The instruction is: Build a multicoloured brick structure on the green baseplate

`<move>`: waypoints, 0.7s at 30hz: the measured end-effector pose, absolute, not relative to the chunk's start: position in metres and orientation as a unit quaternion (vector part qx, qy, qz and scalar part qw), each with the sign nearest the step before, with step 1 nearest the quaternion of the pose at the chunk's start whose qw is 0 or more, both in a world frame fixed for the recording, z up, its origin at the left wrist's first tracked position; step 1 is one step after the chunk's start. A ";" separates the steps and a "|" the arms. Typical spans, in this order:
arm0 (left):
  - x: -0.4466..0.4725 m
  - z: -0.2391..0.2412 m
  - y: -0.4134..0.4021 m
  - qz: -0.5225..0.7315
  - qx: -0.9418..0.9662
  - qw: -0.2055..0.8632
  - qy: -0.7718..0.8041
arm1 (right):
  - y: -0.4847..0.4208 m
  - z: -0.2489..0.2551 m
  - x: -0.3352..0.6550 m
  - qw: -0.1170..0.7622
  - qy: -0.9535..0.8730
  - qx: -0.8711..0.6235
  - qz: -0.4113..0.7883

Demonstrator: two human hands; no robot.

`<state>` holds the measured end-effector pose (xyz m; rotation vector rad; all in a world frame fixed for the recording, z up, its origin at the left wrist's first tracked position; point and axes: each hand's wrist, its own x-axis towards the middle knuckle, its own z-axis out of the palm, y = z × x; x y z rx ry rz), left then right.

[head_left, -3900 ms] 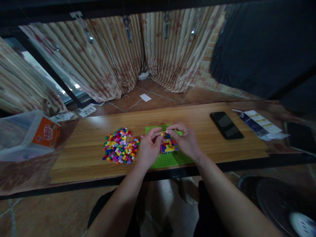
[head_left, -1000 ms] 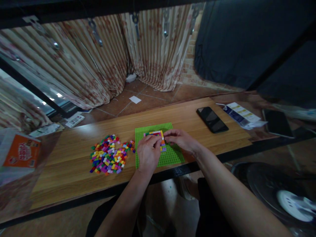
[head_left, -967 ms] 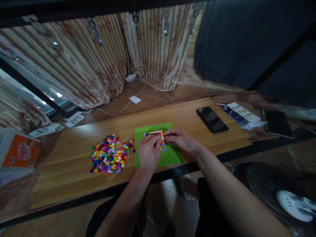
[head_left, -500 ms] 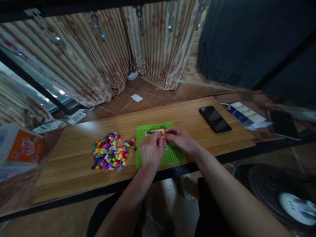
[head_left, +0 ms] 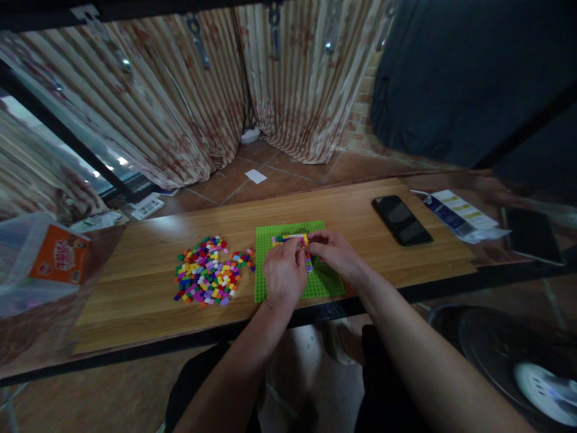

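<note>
A green studded baseplate (head_left: 265,282) lies on the wooden board, and small colourful toy bricks (head_left: 288,239) form a layer on it. My left hand (head_left: 286,270) covers the left and front part of these bricks, its thumb and fingers pinched together. From the right side my right hand (head_left: 333,252) meets it, fingers curled and thumb pressed in at the right edge of the bricks. Whatever sits between the fingertips of either hand is too small and hidden to make out. A loose pile of small bricks (head_left: 207,270) in many colours lies left of the baseplate.
The wooden board (head_left: 135,288) has a black phone (head_left: 401,220) at its right part. Beyond that lie a printed leaflet (head_left: 464,210) and a dark tablet-like slab (head_left: 532,234). A clear plastic box (head_left: 27,264) with an orange label stands at far left. Curtains (head_left: 306,90) hang behind.
The whole view has shifted slightly, so the board and its contents appear a little further right. Both hands stay together over the bricks on the baseplate, with only slight finger movement.
</note>
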<state>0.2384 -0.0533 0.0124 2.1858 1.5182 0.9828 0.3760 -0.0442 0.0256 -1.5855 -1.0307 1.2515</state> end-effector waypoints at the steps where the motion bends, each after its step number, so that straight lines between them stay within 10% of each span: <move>1: 0.239 0.012 -0.053 0.343 0.760 0.155 0.530 | -0.044 0.026 0.376 0.424 -0.408 -0.635 0.501; 21: 0.131 0.032 -0.021 0.310 0.794 0.209 0.479 | -0.047 0.022 0.381 0.424 -0.404 -0.622 0.519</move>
